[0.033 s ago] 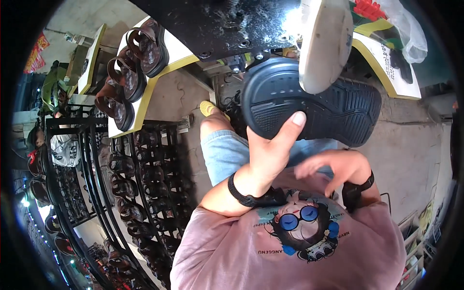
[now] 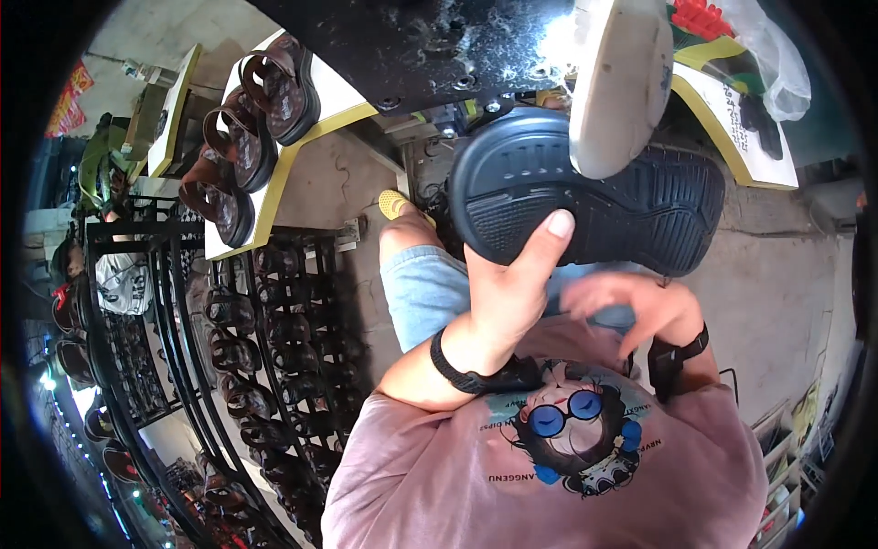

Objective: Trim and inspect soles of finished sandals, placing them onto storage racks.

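Note:
My left hand (image 2: 517, 284) is closed on a black shoe sole (image 2: 631, 206), thumb on its ridged tread and the other fingers hidden beneath. The sole lies tread upward, toe and heel spread left to right, and whatever is on its other side cannot be seen. In front of part of its far edge hangs an off-white rounded disc (image 2: 617, 87); whether they touch I cannot tell. My right hand (image 2: 636, 306), its fingers blurred, hovers just below the sole. Thumb and fingers stand apart there with nothing between them.
A dark, scuffed machine plate (image 2: 421, 50) with a bright light overhangs the far side. Brown sandals (image 2: 245, 146) line a yellow-edged white board (image 2: 343, 96) at the left. Below them, black racks (image 2: 169, 302) hold several more sandals. Another yellow-edged board (image 2: 777, 169) sits at far right.
The sole has shifted very slightly left together with my left hand. My right hand has risen a little, its fingers still smeared.

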The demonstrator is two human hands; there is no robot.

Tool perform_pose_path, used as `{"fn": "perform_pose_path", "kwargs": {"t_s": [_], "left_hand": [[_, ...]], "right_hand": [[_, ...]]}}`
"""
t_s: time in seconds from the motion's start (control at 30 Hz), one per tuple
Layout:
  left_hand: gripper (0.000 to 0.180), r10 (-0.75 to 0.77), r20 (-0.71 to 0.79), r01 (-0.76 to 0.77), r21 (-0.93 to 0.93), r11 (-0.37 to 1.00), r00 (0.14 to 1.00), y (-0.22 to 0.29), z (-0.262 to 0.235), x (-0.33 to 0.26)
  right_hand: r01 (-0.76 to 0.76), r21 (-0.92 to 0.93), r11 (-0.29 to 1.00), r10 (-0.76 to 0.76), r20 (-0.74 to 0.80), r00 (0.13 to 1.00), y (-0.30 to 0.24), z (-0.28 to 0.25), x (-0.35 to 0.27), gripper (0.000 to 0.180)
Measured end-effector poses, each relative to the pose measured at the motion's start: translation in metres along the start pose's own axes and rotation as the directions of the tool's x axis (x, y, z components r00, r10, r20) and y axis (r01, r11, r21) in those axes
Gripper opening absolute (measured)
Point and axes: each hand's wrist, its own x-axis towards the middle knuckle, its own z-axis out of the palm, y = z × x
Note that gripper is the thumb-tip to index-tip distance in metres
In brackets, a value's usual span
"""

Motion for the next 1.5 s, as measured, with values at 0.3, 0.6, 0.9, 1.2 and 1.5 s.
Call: {"fn": "perform_pose_path", "kwargs": {"t_s": [0.3,0.6,0.9,1.2,1.5], "left_hand": [[0.055,-0.051,-0.02,0.047,-0.162,0.986,0.998,-0.006,-0.035,-0.004],[0.067,0.015,-0.045,-0.026,-0.246,0.969,0.999,0.028,-0.112,0.001],[0.109,0.335,-0.042,-0.335,0.007,0.942,0.941,0.11,-0.149,0.028],[0.058,-0.069,0.338,-0.254,0.814,0.523,0.939,0.13,-0.095,0.051],[0.062,0.244,0.013,-0.21,0.555,0.805,0.97,0.055,-0.127,0.001]], "right_hand": [[0.868,0.261,0.422,-0.464,-0.76,0.455,0.02,-0.017,0.014,0.062],[0.743,0.123,0.658,-0.431,-0.748,0.505,0.017,0.012,0.072,0.07],[0.615,0.177,0.768,-0.335,-0.707,0.623,-0.009,0.044,0.125,0.064],[0.457,-0.273,0.846,-0.532,-0.447,0.719,-0.041,0.024,0.141,0.06],[0.481,-0.15,0.864,-0.402,-0.78,0.479,-0.032,0.052,0.137,0.029]]}}
